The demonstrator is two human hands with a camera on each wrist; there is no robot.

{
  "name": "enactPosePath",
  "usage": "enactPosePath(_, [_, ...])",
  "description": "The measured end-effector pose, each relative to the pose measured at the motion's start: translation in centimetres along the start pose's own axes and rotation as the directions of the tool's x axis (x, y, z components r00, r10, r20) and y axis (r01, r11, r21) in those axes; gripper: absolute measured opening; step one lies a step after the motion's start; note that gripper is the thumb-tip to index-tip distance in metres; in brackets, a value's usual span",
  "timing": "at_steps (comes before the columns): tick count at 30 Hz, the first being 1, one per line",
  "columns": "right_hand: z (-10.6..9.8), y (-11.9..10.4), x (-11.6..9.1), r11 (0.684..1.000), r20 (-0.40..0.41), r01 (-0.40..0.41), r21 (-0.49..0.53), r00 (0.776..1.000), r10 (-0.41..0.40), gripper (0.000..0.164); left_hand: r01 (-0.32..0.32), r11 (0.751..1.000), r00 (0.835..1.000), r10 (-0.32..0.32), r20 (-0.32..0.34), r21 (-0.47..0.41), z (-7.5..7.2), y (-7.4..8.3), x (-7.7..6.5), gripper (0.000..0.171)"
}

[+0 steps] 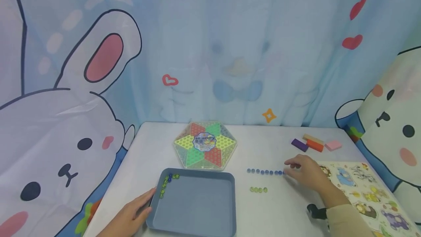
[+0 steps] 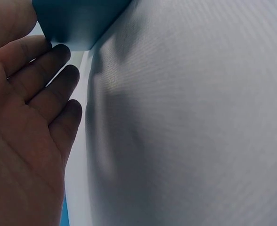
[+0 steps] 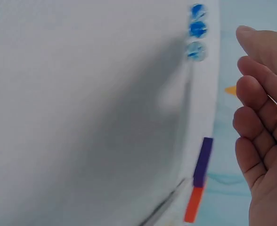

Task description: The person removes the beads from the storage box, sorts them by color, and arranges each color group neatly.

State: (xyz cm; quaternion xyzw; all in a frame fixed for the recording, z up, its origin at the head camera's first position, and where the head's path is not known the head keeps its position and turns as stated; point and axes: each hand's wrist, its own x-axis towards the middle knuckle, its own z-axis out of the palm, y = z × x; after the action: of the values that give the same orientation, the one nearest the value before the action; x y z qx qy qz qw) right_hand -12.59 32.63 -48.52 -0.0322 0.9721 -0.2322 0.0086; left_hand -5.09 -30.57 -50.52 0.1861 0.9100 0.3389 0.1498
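Observation:
A row of blue glass marbles (image 1: 266,172) lies on the white table, and my right hand (image 1: 309,175) is at its right end. The fingers bend loosely with nothing visible between them; in the right wrist view the hand appears apart from the blue marbles (image 3: 198,29). A shorter row of green marbles (image 1: 256,190) sits nearer to me. My left hand (image 1: 129,215) is at the left side of a blue-grey tray (image 1: 197,207), its fingers nearly straight, fingertips by the tray wall (image 2: 82,28). Green marbles (image 1: 162,189) and a few blue marbles (image 1: 170,177) line the tray's far left corner.
Behind the tray lies a hexagonal Chinese checkers board (image 1: 204,147). Purple (image 1: 299,145), orange (image 1: 314,145), tan and pink blocks are at the back right. An animal picture board (image 1: 368,193) lies under the right forearm, beside a black object (image 1: 316,211). A printed curtain hangs behind.

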Motion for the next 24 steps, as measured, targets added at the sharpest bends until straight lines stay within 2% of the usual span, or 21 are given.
enactPosePath(4, [-0.3, -1.6, 0.1, 0.995, -0.077, 0.094, -0.026, 0.992, -0.096, 0.030, -0.027, 0.999, 0.999, 0.028, -0.038, 0.030, 0.2, 0.0, 0.0, 0.063])
enactPosePath(8, [0.5, -4.1, 0.7, 0.983, -0.120, 0.180, -0.029, 0.976, -0.182, 0.028, -0.028, 0.999, 0.998, 0.030, -0.047, 0.046, 0.3, -0.1, -0.1, 0.062])
enactPosePath(14, [2.2, -10.3, 2.2, 0.967, -0.091, 0.255, -0.002, 0.963, -0.254, 0.028, 0.025, 0.998, 0.999, -0.023, -0.041, 0.054, 0.3, -0.1, -0.1, 0.064])
enactPosePath(16, [2.7, -12.6, 2.8, 0.950, -0.081, 0.312, 0.003, 0.947, -0.311, 0.028, 0.032, 0.998, 0.999, -0.030, -0.042, 0.054, 0.2, 0.0, -0.1, 0.064])
enactPosePath(19, [3.4, -15.8, 3.6, 0.910, -0.080, 0.415, 0.010, 0.907, -0.413, 0.027, 0.039, 0.998, 0.998, -0.036, -0.043, 0.052, 0.2, 0.2, -0.2, 0.064])
enactPosePath(24, [4.5, -20.3, 4.4, 0.838, -0.081, 0.545, 0.025, 0.837, -0.542, 0.026, -0.003, 0.997, 0.998, 0.008, -0.067, 0.073, 0.4, 0.1, -0.1, 0.062])
